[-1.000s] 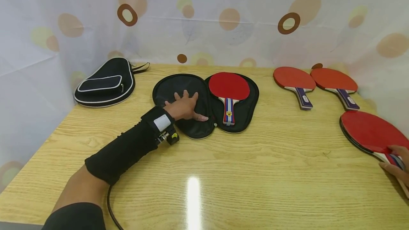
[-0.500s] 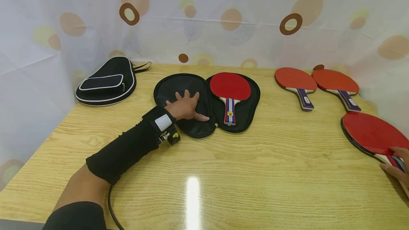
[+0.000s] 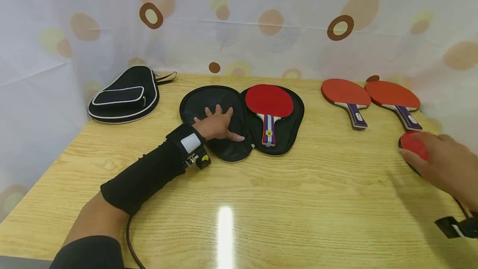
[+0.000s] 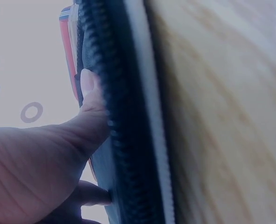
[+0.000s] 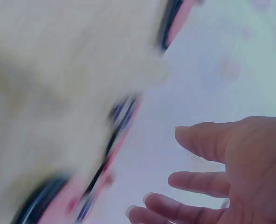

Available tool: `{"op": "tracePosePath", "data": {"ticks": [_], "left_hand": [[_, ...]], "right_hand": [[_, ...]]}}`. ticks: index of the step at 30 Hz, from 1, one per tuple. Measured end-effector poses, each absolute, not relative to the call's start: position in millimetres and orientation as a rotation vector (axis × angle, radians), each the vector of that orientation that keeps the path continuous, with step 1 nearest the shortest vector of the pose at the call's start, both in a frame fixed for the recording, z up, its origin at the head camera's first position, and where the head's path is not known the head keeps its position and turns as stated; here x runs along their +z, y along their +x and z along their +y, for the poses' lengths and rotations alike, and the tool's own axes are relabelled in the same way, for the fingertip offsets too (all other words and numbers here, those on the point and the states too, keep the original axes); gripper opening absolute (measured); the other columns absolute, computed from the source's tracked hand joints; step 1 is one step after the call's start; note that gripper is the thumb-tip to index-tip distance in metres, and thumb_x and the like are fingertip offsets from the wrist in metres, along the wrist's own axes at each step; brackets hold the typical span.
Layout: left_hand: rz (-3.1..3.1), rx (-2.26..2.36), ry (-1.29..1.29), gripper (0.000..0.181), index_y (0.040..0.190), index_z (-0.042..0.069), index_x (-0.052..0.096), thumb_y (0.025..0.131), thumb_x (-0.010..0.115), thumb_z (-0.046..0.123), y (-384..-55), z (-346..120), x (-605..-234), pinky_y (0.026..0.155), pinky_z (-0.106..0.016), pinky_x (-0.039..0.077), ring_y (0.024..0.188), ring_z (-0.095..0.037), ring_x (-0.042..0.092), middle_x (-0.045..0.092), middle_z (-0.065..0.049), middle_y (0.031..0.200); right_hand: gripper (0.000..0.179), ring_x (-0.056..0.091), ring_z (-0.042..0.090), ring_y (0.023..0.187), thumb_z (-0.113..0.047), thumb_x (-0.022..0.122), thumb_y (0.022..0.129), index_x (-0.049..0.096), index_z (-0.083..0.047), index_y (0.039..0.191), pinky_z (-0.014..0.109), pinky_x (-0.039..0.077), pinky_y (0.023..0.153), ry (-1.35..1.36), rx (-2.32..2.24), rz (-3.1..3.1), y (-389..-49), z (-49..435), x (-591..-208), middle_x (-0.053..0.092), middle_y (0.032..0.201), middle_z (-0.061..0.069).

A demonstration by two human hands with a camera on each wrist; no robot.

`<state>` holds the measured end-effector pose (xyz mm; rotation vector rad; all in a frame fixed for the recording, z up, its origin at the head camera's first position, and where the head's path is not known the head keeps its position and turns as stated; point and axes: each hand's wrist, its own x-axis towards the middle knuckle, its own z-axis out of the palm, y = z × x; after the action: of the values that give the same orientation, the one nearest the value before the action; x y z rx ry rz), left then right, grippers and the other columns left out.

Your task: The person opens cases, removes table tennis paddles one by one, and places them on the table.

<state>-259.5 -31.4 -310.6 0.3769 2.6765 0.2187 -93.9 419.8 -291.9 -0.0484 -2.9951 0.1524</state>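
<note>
My left hand rests with spread fingers on the left half of an unzipped black paddle case. In the left wrist view its thumb lies just inside the zipper edge. A red table tennis paddle with a striped handle lies in the case's right half. At the right, my right hand hovers over another red paddle and hides most of it. The right wrist view shows that hand's fingers extended, with nothing in the grasp.
A zipped black case with white piping stands at the back left. Two red paddles, the nearer-centre paddle and the outer paddle, lie at the back right. A patterned curtain encloses the wooden table.
My right hand has let go of the right-hand paddle's handle and come further into view, above its blade. The paddle stays in place. My left hand has not visibly moved.
</note>
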Motion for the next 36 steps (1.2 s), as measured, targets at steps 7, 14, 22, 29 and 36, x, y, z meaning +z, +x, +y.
{"op": "tracePosePath", "data": {"ticks": [7, 14, 22, 29, 36], "left_hand": [[2.667, 0.224, 0.385, 0.111, 0.164, 0.018, 0.01, 0.084, 0.07, 0.065, -255.8, -30.3, -316.6, 0.107, -0.079, 0.015, 0.148, -0.055, -0.001, 0.002, -0.023, 0.167], [2.671, 0.232, 0.387, 0.11, 0.164, 0.018, 0.01, 0.084, 0.069, 0.065, -252.7, -31.2, -316.7, 0.107, -0.078, 0.016, 0.148, -0.055, -0.001, 0.003, -0.023, 0.167], [2.677, 0.232, 0.403, 0.111, 0.164, 0.017, 0.011, 0.084, 0.07, 0.066, -251.6, -27.6, -313.9, 0.107, -0.079, 0.015, 0.148, -0.055, -0.001, 0.003, -0.024, 0.167], [2.688, 0.232, 0.404, 0.111, 0.164, 0.017, 0.01, 0.083, 0.07, 0.066, -255.4, -27.4, -311.6, 0.106, -0.08, 0.016, 0.148, -0.055, -0.001, 0.002, -0.024, 0.167], [2.676, 0.226, 0.373, 0.112, 0.164, 0.018, 0.009, 0.083, 0.069, 0.067, -258.3, -30.7, -311.6, 0.107, -0.079, 0.016, 0.148, -0.054, -0.001, 0.001, -0.023, 0.167]], "right_hand": [[0.058, 0.063, 0.041, 0.088, -0.027, 0.065, 0.099, 0.047, 0.014, 0.137, 0.054, 0.053, 0.068, 0.279, 0.371, -3.085, -134.5, 306.0, -275.0, 0.062, 0.102, 0.032], [0.063, 0.062, 0.025, 0.071, -0.029, 0.063, 0.101, 0.041, 0.013, 0.143, 0.042, 0.051, 0.066, 0.335, 0.558, -3.162, -180.6, 231.9, -285.9, 0.063, 0.076, 0.013], [0.063, 0.068, 0.028, 0.076, -0.035, 0.06, 0.101, 0.045, 0.015, 0.135, 0.039, 0.054, 0.067, 0.247, 0.594, -3.221, -220.5, 193.7, -312.8, 0.068, 0.087, 0.02], [0.064, 0.069, 0.031, 0.081, -0.039, 0.059, 0.101, 0.044, 0.015, 0.134, 0.045, 0.057, 0.078, 0.147, 0.503, -3.297, -237.0, 174.2, -313.7, 0.066, 0.095, 0.023], [0.048, 0.066, 0.031, 0.073, -0.032, 0.056, 0.101, 0.05, 0.01, 0.123, 0.041, 0.055, 0.066, 0.118, 0.499, -3.295, -244.5, 166.1, -313.5, 0.063, 0.086, 0.02]]}}
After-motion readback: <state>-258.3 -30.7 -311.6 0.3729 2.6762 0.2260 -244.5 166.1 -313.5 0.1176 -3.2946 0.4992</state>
